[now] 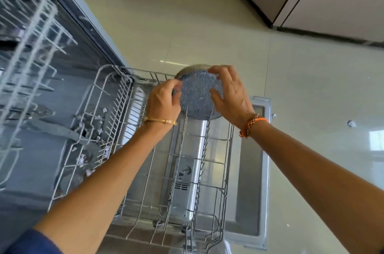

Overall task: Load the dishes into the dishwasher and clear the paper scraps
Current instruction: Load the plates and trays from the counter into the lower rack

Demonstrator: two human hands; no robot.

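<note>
Round blue-grey speckled plate | stood on edge among tines at far end of pulled-out grey wire lower rack | gripped at left rim by left hand, at right rim by right hand | paper scraps seen left.

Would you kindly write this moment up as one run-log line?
step: racking plate | left hand: grips plate edge | right hand: holds other edge | plate: upright in lower rack tines | paper scraps: uncleared
</note>
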